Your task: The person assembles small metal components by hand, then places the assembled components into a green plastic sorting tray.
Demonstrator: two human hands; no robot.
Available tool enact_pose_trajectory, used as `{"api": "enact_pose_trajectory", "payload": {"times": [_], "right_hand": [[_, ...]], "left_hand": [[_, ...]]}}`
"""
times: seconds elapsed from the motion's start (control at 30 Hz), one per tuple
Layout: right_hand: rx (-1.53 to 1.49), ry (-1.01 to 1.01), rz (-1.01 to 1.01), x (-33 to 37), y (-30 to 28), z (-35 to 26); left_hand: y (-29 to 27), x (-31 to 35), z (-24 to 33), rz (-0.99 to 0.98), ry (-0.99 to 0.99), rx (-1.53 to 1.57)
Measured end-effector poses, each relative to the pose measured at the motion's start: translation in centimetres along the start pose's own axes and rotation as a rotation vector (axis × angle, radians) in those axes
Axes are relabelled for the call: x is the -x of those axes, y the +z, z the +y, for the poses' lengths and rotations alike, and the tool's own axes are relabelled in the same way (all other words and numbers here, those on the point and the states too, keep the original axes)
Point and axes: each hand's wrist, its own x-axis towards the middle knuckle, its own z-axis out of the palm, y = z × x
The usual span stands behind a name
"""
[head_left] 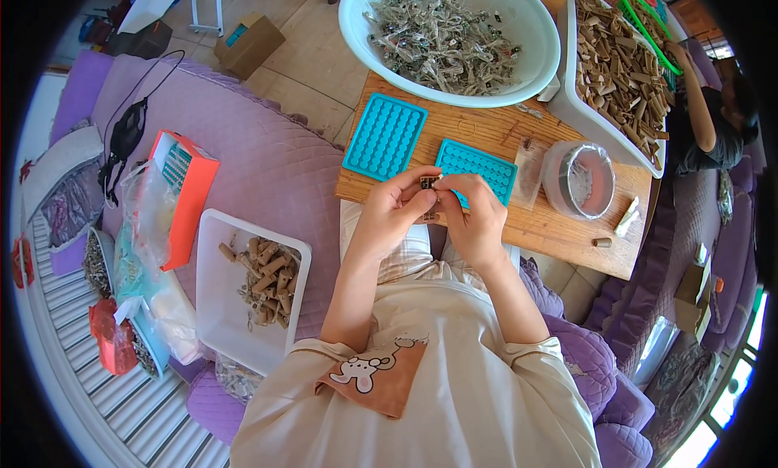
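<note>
Just past the near edge of the wooden table, my left hand is closed around a small dark brown and gold piece, too small to name. The fingertips of my right hand pinch at its upper end, touching something pale. Both hands meet in front of my lap. Close behind them lie two teal trays with rows of small round cups, one teal tray to the left and another teal tray partly covered by my right hand.
A pale basin holds many small clear packets. A white bin is heaped with brown cardboard-like pieces. A lined round tub stands at right. A white tray with brown tubes rests on the sofa. Another person's arm reaches a green basket.
</note>
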Motion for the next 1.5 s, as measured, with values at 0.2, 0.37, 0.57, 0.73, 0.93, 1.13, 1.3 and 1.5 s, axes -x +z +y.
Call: {"api": "enact_pose_trajectory", "payload": {"times": [0.2,0.37,0.57,0.73,0.93,1.13,1.3,1.5], "right_hand": [[-0.097,0.197,-0.084,-0.4,0.0,0.2],[0.044,0.392,-0.040,0.4,0.4,4.3],[0.360,0.218,-0.301,1.6,1.8,5.7],[0.420,0.173,-0.370,1.7,1.6,5.6],[0.369,0.107,-0.390,1.8,1.0,5.9],[0.024,0.340,-0.127,0.3,0.0,2.8],[-0.032,0.172,0.006,-0.4,-0.9,-0.6],[0.091,0.050,-0.022,0.3,-1.5,-0.4]], "left_hand": [[-0.6,-0.2,-0.3,0.060,0.000,-0.019],[-2.2,-0.6,-0.3,0.146,-0.002,0.002],[-2.8,-0.6,-0.4,0.136,0.045,0.409],[-4.0,-0.8,-0.5,0.021,-0.053,0.820],[-4.1,-0.8,-0.3,-0.132,-0.171,1.187],[-3.0,0.0,-0.3,0.022,-0.025,0.481],[-0.7,0.3,-0.1,0.017,-0.015,0.037],[-0.1,0.3,-0.4,-0.019,-0.015,-0.065]]}}
